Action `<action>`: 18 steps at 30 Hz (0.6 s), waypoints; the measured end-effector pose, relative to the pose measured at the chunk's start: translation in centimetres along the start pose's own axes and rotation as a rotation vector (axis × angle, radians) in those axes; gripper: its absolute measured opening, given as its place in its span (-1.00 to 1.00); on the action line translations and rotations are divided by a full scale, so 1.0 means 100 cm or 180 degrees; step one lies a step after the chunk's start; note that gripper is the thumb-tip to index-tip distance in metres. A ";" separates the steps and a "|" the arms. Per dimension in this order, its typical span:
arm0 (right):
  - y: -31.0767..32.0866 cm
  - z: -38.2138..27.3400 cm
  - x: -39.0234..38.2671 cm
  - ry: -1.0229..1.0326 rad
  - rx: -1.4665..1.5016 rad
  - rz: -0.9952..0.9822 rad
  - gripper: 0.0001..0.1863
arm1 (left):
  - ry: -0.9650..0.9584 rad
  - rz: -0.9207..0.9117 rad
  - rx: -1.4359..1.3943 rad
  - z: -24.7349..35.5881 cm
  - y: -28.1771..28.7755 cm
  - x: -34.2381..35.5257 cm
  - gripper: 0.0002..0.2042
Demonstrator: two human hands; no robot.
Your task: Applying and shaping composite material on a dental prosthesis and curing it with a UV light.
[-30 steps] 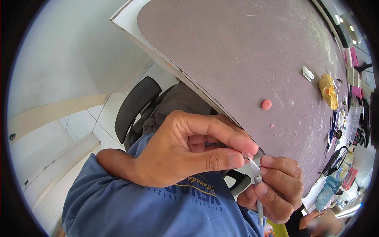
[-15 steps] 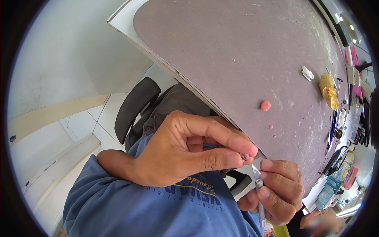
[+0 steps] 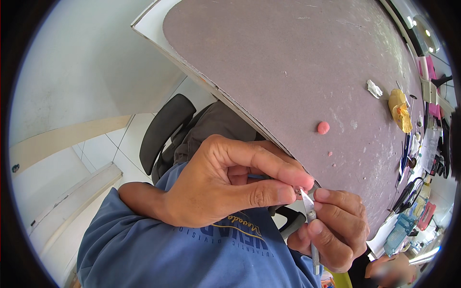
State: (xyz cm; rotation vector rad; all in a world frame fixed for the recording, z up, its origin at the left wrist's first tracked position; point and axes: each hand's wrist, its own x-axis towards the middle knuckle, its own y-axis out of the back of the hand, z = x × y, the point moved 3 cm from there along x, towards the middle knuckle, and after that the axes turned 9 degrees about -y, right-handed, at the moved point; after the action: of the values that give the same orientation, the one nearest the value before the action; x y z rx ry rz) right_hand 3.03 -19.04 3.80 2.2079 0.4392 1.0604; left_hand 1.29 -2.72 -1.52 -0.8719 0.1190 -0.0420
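Note:
My left hand point(image 3: 218, 187) pinches a tiny piece point(image 3: 298, 192) between thumb and forefinger. It looks pinkish with a dark metallic spot; the fingertips hide most of it, so its kind is unclear. In my right hand point(image 3: 343, 228) is a craft knife point(image 3: 311, 215) with a slim silver handle, gripped by the thumb and fingers. Its pointed blade tilts up and to the left, the tip at the tiny piece beside my left thumb. Both hands are in front of my body, by the near edge of the table. A round pink lump point(image 3: 323, 127) lies on the tabletop beyond them.
Pink crumbs point(image 3: 330, 154) lie on the brownish-grey tabletop point(image 3: 269, 72). Farther right are a crumpled white scrap point(image 3: 374, 89), a yellow lump point(image 3: 399, 110), thin tools and a blue basket point(image 3: 399, 234). A black chair point(image 3: 165, 129) stands at left. Another person's hand point(image 3: 391, 271) shows at lower right.
My right hand has tilted the knife and brought its blade up and left, so the tip now reaches the tiny piece. My left hand has stayed nearly still.

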 end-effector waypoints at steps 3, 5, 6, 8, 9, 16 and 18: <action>-0.001 0.000 -0.001 0.0068 -0.0008 0.0002 -0.74 | 0.0059 0.0044 0.0001 0.001 0.000 -0.001 -0.87; 0.004 -0.002 -0.002 0.0018 -0.0040 0.0020 -0.74 | 0.0137 0.0045 -0.0039 0.002 -0.003 0.001 -0.87; 0.006 -0.001 -0.001 -0.0083 0.0031 -0.0069 -0.74 | 0.0180 0.0086 -0.0069 0.003 -0.002 0.000 -0.87; 0.006 0.001 0.001 -0.0182 0.0107 -0.0163 -0.74 | 0.0138 0.0081 -0.0072 0.003 -0.001 0.001 -0.87; 0.004 0.000 0.002 -0.0160 0.0068 -0.0119 -0.75 | 0.0114 0.0053 -0.0075 0.003 -0.001 0.001 -0.87; -0.005 0.001 -0.001 0.0157 -0.0076 0.0150 -0.75 | 0.0111 0.0090 0.0005 0.002 0.000 0.000 -0.87; -0.006 0.003 -0.002 0.0172 -0.0015 0.0261 -0.76 | 0.0069 0.0049 0.0039 0.002 0.000 0.000 -0.87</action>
State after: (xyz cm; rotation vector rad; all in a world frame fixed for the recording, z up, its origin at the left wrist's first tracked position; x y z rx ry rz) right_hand 3.12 -18.84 3.15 2.2136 0.3720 1.1656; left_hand 1.30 -2.58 -1.44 -0.8584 0.1456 -0.0376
